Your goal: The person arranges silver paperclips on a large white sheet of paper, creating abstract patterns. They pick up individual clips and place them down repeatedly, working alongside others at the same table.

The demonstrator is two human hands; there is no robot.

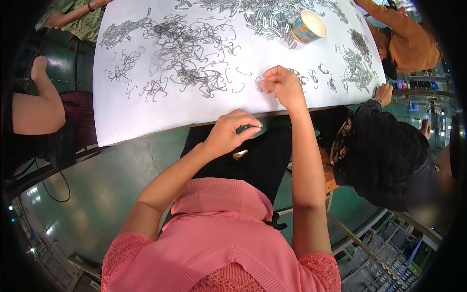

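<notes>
My left hand [233, 129] is closed at the table's near edge, thumb and index finger pinching a small shiny metal piece [260, 126] too small to make out fully. Over the white tabletop, my right hand [283, 86] has its fingers curled, with a thin curved wire hook [259, 83] at the fingertips. It appears pinched there. A loose, tangled pile of bent wire hooks [187, 53] spreads to the left of my right hand. A few more hooks [314, 78] lie just right of it.
At the far side is a heap of short, straight metal pieces [265, 19] beside a patterned paper cup [309, 27]. Another metal pile [357, 68] lies at the right of the white table [160, 114]. Other people sit around; one person's hand [384, 93] rests at the right edge.
</notes>
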